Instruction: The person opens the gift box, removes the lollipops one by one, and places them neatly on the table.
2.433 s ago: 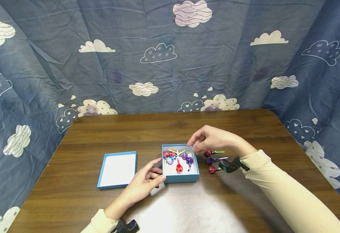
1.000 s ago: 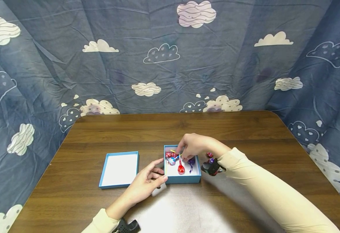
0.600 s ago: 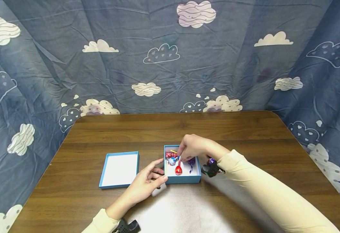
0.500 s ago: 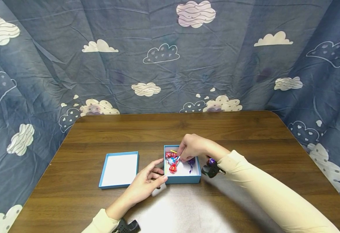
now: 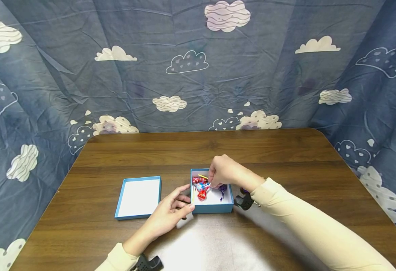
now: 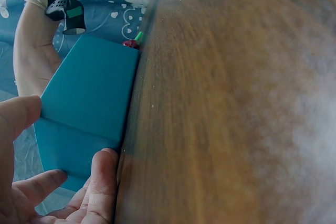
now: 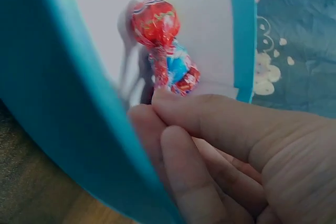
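Observation:
A blue box with a white inside holds several wrapped lollipops. My right hand reaches over its right side and pinches the stick end of a red lollipop, whose round head points toward the front left. Behind that head lies a blue-and-white lollipop, close against it in the right wrist view. A purple lollipop lies on the right, partly under my hand. My left hand touches the box's left side with relaxed fingers, thumb at the front-left corner.
A shallow blue-rimmed lid, white inside, lies left of the box. Right of the box, my right wrist mostly covers other lollipops; a red one with a green stick shows in the left wrist view. A cloud-print curtain hangs behind the table.
From the box's right rim my right hand moved left into the box and took the red lollipop by its stick. The lollipop's head swung left. My left hand stayed at the box.

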Available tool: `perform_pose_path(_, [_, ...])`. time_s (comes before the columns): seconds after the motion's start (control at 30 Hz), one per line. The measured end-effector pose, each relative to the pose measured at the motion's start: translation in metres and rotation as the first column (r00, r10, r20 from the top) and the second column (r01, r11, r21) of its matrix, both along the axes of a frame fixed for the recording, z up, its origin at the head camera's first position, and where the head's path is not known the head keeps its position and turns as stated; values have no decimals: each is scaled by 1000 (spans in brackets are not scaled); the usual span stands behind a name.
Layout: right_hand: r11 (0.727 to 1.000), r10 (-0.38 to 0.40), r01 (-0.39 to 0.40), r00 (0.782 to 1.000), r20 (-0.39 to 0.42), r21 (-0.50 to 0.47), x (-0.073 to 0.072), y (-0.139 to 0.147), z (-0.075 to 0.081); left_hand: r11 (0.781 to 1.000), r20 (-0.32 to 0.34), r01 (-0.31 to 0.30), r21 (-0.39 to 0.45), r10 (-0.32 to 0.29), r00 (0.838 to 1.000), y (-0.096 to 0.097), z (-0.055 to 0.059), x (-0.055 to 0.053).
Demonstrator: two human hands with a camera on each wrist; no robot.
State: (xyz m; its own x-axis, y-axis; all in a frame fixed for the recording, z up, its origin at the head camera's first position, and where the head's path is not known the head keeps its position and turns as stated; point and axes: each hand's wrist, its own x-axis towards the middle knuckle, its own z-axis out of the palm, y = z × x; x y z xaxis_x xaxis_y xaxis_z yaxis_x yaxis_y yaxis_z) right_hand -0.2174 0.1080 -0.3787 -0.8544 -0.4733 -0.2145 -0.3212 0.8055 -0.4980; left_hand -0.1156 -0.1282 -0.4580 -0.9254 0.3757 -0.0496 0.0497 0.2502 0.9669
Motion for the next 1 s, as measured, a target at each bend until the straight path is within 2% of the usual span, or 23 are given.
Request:
perform_pose_path(0.17, [998,53,-47,992,-116,51,3,0,-2,1000,-9,2,0,-2,1000,0,-1,0])
perform_pose_path(0.37, [988,139,-122,971,-197,97,7,-1,-4,1000,-18,6,0,-6,1000,0,-2,0])
perform_pose_path(0.6, [984,163,-144,966,-201,108,7,0,-4,1000,-21,8,-2,-8,1000,0,-2,0])
perform_pose_path(0.8, [982,176,-159,965,-196,101,8,4,3,1000,-12,10,-3,-10,1000,0,-1,-1])
perform_pose_path(1.0, [980,177,-149,957,-229,135,9,7,6,1000,-6,10,4,-10,1000,-1,-2,-1])
